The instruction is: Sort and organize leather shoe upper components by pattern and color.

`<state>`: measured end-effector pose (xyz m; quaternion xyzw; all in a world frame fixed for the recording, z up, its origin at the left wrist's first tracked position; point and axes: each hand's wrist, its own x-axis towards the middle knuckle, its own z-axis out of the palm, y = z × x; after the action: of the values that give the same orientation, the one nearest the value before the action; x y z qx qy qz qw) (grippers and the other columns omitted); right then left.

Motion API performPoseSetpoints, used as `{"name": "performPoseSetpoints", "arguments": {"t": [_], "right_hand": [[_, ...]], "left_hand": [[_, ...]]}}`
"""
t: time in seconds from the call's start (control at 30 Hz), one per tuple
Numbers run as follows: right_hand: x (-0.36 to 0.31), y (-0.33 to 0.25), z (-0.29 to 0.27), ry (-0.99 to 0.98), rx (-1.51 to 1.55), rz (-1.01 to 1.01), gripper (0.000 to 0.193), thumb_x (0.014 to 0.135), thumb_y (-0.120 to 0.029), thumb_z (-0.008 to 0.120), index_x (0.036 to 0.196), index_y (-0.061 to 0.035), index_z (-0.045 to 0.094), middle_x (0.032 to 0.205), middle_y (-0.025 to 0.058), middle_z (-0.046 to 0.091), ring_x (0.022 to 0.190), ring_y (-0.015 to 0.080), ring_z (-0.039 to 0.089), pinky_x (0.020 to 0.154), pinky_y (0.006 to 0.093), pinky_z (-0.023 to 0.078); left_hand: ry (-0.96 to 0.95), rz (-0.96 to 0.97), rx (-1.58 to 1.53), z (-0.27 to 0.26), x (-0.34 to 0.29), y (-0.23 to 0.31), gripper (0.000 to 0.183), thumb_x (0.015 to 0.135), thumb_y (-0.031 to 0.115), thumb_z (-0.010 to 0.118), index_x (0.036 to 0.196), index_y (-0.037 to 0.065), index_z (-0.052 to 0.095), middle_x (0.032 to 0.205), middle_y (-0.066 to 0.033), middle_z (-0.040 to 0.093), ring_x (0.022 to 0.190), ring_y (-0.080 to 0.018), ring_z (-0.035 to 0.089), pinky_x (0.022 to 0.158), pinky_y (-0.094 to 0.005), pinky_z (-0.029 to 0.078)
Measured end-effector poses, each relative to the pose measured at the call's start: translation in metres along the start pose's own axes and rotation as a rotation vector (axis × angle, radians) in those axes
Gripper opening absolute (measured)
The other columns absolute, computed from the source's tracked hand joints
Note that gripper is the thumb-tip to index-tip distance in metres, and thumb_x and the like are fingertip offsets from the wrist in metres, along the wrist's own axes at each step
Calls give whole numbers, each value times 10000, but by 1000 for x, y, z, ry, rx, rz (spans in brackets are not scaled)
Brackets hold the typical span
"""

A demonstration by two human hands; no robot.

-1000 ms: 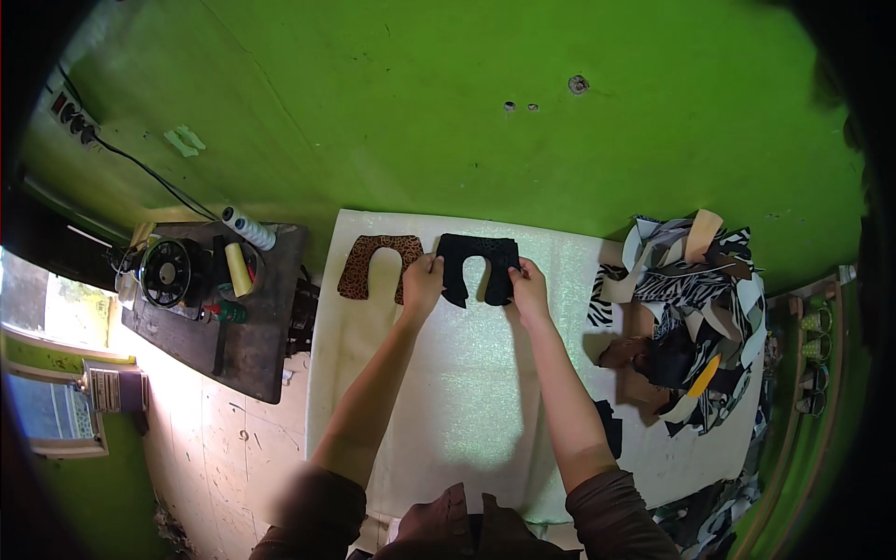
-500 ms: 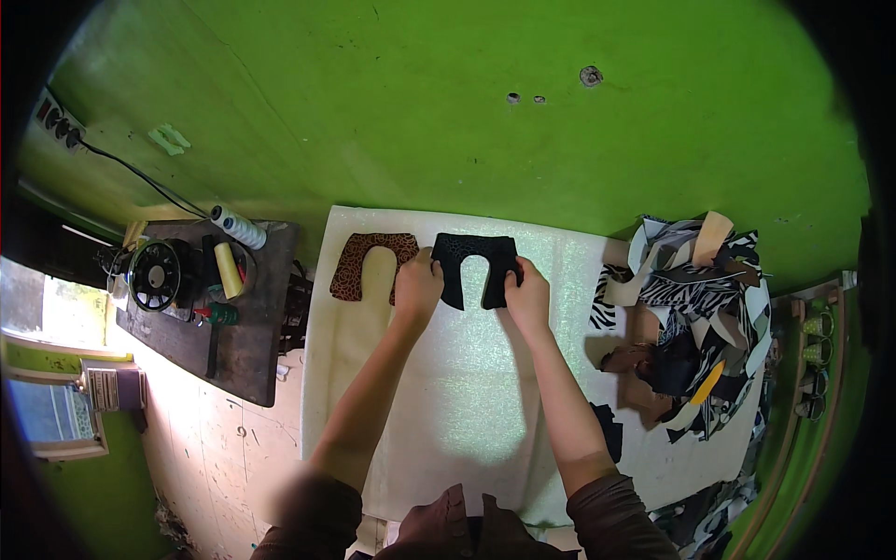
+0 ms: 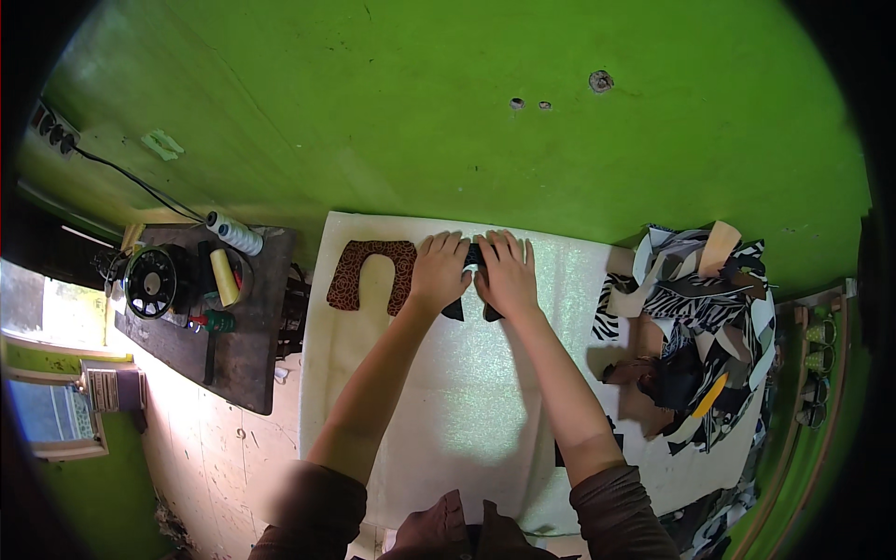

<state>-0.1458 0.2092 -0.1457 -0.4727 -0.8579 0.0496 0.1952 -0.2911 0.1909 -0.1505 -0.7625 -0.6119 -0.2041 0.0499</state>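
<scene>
A dark U-shaped fabric piece (image 3: pixel 454 309) lies on the white-covered table (image 3: pixel 392 401), mostly hidden under my hands. My left hand (image 3: pixel 440 273) rests flat over its left arm, fingers stretched toward the wall. Over the right arm lies my right hand (image 3: pixel 507 273), also flat with its fingers spread. Only a bit of the top between my hands and the two lower ends of the piece show. Just left of my left hand is a brown leopard-print U-shaped fabric piece (image 3: pixel 346 277), its opening facing me.
At the right of the table is a heap of fabric scraps (image 3: pixel 705 317), some zebra-striped. To the left stands a dark sewing table (image 3: pixel 247 345) with a machine's handwheel (image 3: pixel 152 281), a yellow thread cone (image 3: pixel 225 277) and a white thread spool (image 3: pixel 235 233). A green wall (image 3: pixel 448 121) rises behind.
My hands have gone from holding the dark piece by its sides to lying flat on top of it. They now cover most of it.
</scene>
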Motion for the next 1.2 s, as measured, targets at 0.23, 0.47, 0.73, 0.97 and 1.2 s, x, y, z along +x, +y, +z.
{"name": "performPoseSetpoints", "arguments": {"t": [0.23, 0.47, 0.73, 0.97, 1.2], "right_hand": [[13, 19, 6, -8, -40, -90, 311, 760, -137, 576, 1067, -92, 588, 971, 54, 571, 946, 212, 545, 966, 436, 344], [6, 15, 10, -33, 22, -57, 350, 752, -139, 586, 1095, -73, 577, 1006, 71, 552, 996, 237, 514, 963, 429, 350], [-27, -8, 1, 10, 5, 132, 515, 842, -241, 480, 1298, -21, 386, 1373, 139, 347, 1283, 282, 306, 1056, 490, 198], [-59, -14, 18, -72, -19, 214, 522, 889, -279, 378, 1334, -12, 331, 1410, 147, 293, 1321, 276, 247, 1063, 533, 116], [-91, -24, -12, -40, 117, 152, 509, 893, -259, 376, 1335, -12, 326, 1416, 164, 275, 1322, 299, 238, 1058, 534, 135]], "left_hand": [[-190, -22, -36, 8, 10, -3, 399, 670, 138, 648, 1051, 54, 564, 1011, -78, 555, 962, -246, 537, 839, -359, 439], [-140, 1, 40, 10, 5, -4, 368, 686, 132, 628, 1041, 47, 576, 986, -79, 560, 928, -241, 546, 832, -351, 433], [-137, -12, 104, 4, -19, 24, 511, 788, 266, 532, 1230, 16, 468, 1317, -135, 426, 1251, -249, 357, 1040, -432, 240], [-267, -182, 89, 16, -52, 35, 583, 899, 374, 369, 1356, 19, 305, 1447, -130, 228, 1324, -251, 244, 1072, -432, 183], [-212, -141, 160, -13, -76, 67, 553, 882, 342, 392, 1337, 30, 346, 1439, -130, 247, 1322, -243, 249, 1067, -432, 190]]}}
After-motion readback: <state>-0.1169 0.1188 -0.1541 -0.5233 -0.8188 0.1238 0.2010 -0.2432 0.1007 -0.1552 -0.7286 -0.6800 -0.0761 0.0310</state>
